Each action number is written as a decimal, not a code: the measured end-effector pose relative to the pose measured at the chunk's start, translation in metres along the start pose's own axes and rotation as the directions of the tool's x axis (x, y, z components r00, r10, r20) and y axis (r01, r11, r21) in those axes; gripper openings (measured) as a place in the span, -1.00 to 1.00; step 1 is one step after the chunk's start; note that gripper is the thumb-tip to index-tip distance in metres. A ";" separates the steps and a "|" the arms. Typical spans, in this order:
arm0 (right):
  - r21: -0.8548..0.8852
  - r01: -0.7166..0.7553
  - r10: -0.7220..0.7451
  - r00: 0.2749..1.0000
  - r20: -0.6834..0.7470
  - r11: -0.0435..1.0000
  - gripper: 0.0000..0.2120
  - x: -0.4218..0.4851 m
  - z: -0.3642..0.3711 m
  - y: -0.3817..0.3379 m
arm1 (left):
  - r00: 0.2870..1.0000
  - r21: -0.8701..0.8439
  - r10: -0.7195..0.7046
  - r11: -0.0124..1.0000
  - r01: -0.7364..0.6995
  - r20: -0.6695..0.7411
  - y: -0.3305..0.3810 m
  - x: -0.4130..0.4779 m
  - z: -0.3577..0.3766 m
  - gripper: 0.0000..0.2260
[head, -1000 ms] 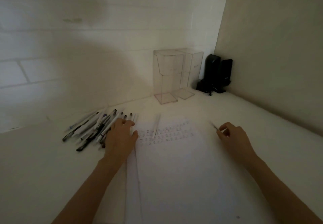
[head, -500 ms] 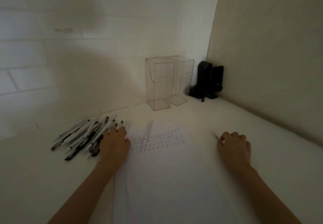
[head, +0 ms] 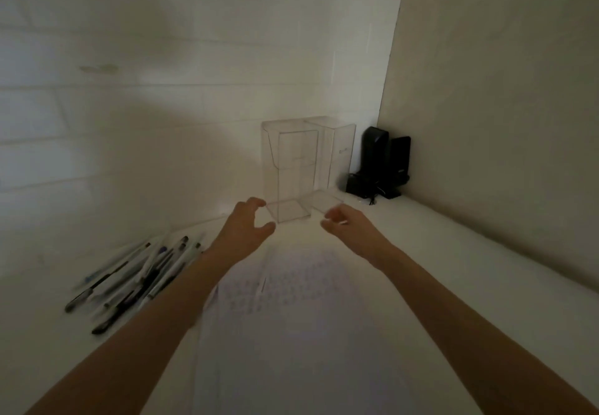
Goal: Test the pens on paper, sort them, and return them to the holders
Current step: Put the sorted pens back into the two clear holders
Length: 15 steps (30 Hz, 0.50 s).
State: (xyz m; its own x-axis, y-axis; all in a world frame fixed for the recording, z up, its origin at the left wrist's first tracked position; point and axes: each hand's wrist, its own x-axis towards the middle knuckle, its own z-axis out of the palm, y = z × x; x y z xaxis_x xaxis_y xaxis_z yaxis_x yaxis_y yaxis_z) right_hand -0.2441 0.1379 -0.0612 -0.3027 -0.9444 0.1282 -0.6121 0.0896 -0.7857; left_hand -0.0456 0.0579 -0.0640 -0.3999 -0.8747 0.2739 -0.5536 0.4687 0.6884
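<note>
Before the holders (head: pixel 293 168), left hand (head: pixel 246 231) wide-spread, empty; right hand (head: pixel 345 225) curled.

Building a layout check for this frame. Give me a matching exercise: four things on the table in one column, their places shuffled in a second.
Things:
1. loose pile of black and white pens
2. two clear plastic box holders
3. black plastic device
4. white paper sheet with rows of pen marks

Places:
A. in the far right corner
B. lying flat, nearest the camera
C. standing upright at the back, middle
D. left of the sheet

Pairs: 1-D, 2-C, 3-A, 4-B
</note>
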 end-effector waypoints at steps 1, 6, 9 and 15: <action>0.075 -0.010 0.011 1.000 -0.015 0.997 -0.67 0.017 0.007 -0.005 | 1.000 -0.067 -0.031 0.997 0.030 -0.004 0.002 0.012 0.003 -0.57; 0.327 -0.066 0.137 0.970 -0.200 0.943 -0.50 0.089 0.037 -0.008 | 0.989 -0.267 -0.146 0.953 0.140 -0.004 -0.010 0.060 0.025 -0.45; 0.394 -0.084 0.156 0.975 -0.156 0.915 -0.39 0.108 0.050 0.002 | 0.983 -0.305 -0.184 0.937 0.171 -0.013 -0.019 0.079 0.042 -0.32; 0.498 0.037 0.042 0.988 -0.147 0.867 -0.32 0.123 0.061 0.000 | 0.994 -0.408 -0.097 0.910 0.069 -0.049 -0.023 0.107 0.057 -0.30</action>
State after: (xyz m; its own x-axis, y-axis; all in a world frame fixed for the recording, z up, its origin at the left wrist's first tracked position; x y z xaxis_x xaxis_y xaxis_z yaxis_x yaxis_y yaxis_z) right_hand -0.2369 0.0025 -0.0828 -0.4321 -0.8832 0.1822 -0.1780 -0.1146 -0.9773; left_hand -0.1167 -0.0392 -0.0889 -0.3076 -0.9211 0.2386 -0.2334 0.3161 0.9195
